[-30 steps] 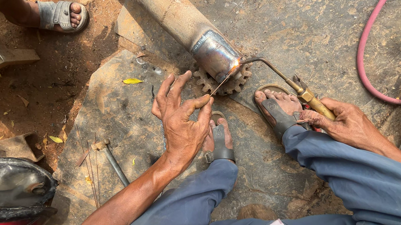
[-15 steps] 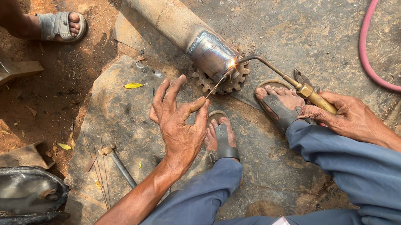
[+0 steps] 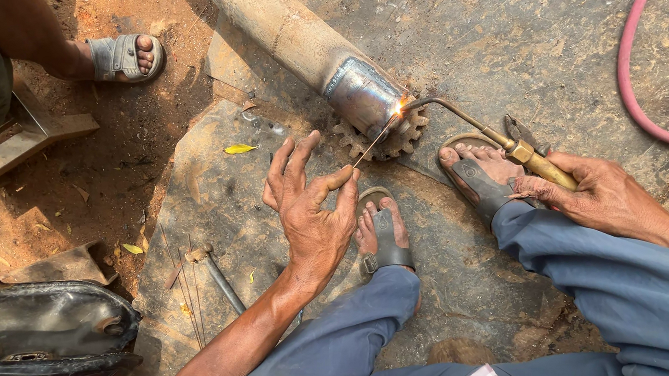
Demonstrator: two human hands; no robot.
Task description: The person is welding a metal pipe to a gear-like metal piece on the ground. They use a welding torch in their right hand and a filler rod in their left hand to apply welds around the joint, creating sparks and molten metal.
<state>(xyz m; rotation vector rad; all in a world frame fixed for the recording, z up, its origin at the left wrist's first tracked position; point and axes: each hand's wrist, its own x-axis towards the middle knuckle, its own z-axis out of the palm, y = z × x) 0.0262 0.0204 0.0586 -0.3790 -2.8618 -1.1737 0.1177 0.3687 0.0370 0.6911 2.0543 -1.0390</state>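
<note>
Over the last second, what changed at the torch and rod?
The left hand drew its forefinger and thumb together on the thin filler rod, whose tip is now at the flame on the pipe end; earlier the fingers were more spread. The right hand kept its grip on the brass torch, tip at the same joint. Pipe, gear, feet and hoses stayed put.

The pipe point(image 3: 292, 37) runs out past the top edge. The toothed wheel point(image 3: 383, 136) lies mostly hidden under the pipe's end. The filler rod point(image 3: 368, 149) is perhaps too thin to trace into the left hand point(image 3: 311, 207). The pink hose point(image 3: 638, 52) leaves the frame at the right.
</note>
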